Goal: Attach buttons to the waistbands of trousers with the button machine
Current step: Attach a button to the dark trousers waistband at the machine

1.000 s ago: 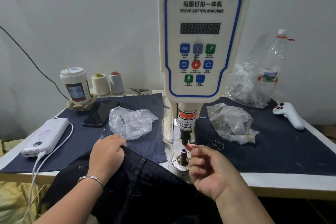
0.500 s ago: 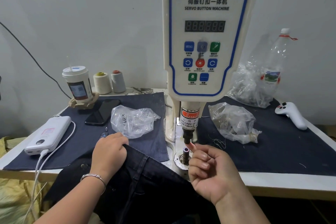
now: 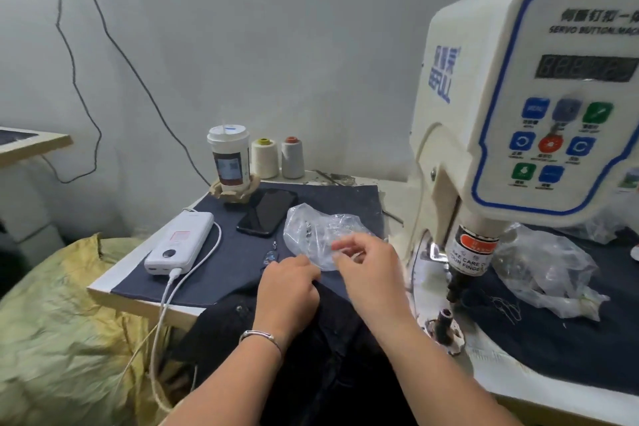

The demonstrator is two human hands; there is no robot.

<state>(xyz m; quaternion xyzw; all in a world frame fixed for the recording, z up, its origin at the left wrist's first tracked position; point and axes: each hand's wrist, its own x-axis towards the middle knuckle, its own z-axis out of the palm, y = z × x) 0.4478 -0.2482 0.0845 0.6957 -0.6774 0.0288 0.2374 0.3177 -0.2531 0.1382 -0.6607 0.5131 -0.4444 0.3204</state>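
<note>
Closest to the person, dark trousers (image 3: 332,349) hang over the front edge of the table (image 3: 103,282) and spill down toward the lap. The left hand (image 3: 288,290), a thin bracelet (image 3: 261,335) at its wrist, rests on the upper edge of the fabric with its fingers (image 3: 304,271) curled into the cloth, grasping it. The right hand (image 3: 368,266) hovers just above and beyond it, at the near edge of a crumpled clear plastic bag (image 3: 314,235); its fingers are loosely bent and blurred, and I cannot tell whether they pinch anything.

To the right stands the button machine (image 3: 539,114), cream with a blue-rimmed control panel. Under its head a warning-labelled plunger (image 3: 470,252) points down at the small lower die (image 3: 444,322), which stands bare, apart from both hands. Past the die lies a second clear bag (image 3: 549,270) on a dark cloth mat (image 3: 553,339).

On the left part of the table, another dark mat (image 3: 224,252) carries a white power bank (image 3: 179,242) with a white cable (image 3: 162,322) trailing off the edge, and a black phone (image 3: 268,211) beside the bag. Farther back a lidded paper cup (image 3: 228,157) sits in a holder, with two thread cones (image 3: 278,157) beside it near the grey wall (image 3: 276,28). Yellowish sacking (image 3: 62,339) is heaped below the table at left.
</note>
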